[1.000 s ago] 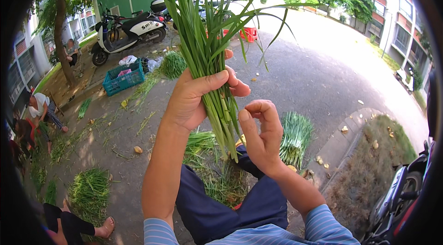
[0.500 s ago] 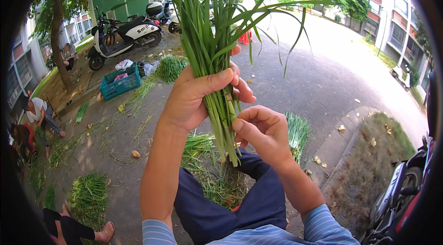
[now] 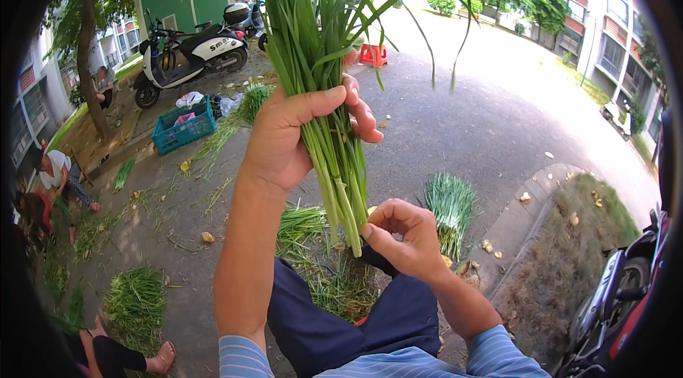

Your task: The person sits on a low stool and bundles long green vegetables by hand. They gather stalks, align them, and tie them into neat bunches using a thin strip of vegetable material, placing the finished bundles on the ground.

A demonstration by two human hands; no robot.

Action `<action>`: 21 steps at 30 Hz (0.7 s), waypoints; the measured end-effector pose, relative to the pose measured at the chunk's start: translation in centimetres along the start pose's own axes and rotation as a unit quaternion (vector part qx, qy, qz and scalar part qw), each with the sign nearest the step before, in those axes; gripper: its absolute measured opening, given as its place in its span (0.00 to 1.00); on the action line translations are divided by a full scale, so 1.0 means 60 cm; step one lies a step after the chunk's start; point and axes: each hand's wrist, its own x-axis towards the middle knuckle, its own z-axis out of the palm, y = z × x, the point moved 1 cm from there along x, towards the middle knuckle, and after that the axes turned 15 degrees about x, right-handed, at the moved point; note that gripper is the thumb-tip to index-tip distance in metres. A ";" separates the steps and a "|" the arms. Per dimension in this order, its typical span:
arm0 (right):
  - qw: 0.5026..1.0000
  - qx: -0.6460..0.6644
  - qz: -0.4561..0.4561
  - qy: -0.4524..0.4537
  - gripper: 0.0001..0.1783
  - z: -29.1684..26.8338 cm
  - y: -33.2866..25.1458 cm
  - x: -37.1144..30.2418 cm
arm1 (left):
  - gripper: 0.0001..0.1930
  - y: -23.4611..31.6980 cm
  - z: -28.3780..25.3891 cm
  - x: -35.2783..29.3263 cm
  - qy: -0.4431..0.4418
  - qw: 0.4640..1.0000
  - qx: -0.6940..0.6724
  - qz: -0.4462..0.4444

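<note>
My left hand [image 3: 283,129] is wrapped round a bunch of garlic chives [image 3: 306,43], held up with the long green leaves on top and the pale stem ends pointing down. The thumb lies across the front of the stems. Close beside the right edge of the stem ends, my right hand [image 3: 407,239] is closed in a pinch of thumb and forefinger. What lies between those fingertips is too small to make out. Below the bunch, between my knees, is a pile of loose chives [image 3: 302,228]. A bundle of chives [image 3: 452,211] lies on the ground to the right.
At the left are a heap of chives [image 3: 136,303], a teal crate [image 3: 183,132] with bags and a parked scooter [image 3: 188,54]. Other people [image 3: 64,175] sit at the far left; a sandalled foot [image 3: 163,358] shows nearby. A red stool [image 3: 373,55] stands ahead, a motorbike [image 3: 619,292] at the right.
My right hand has moved down along the stems to their lower ends, still pinched. The left hand with the bunch has shifted slightly left, and the leaves have swung.
</note>
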 end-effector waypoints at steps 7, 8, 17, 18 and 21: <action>0.997 -0.070 -0.019 -0.010 0.06 0.001 0.023 -0.017 | 0.27 -0.002 -0.008 -0.002 -0.032 0.999 -0.022 -0.009; 0.996 -0.082 -0.021 -0.023 0.06 0.001 0.020 -0.019 | 0.27 -0.003 -0.010 -0.004 -0.036 0.999 -0.017 -0.011; 0.954 -0.175 -0.241 0.044 0.08 0.019 -0.078 0.057 | 0.26 -0.032 -0.006 -0.025 0.004 1.000 0.011 -0.022; 0.943 -0.209 -0.258 0.035 0.09 0.025 -0.083 0.062 | 0.26 -0.034 -0.002 -0.025 0.012 0.999 0.018 -0.038; 0.951 -0.207 -0.225 0.047 0.07 0.023 -0.081 0.069 | 0.25 -0.034 0.009 -0.026 0.031 0.997 0.038 -0.065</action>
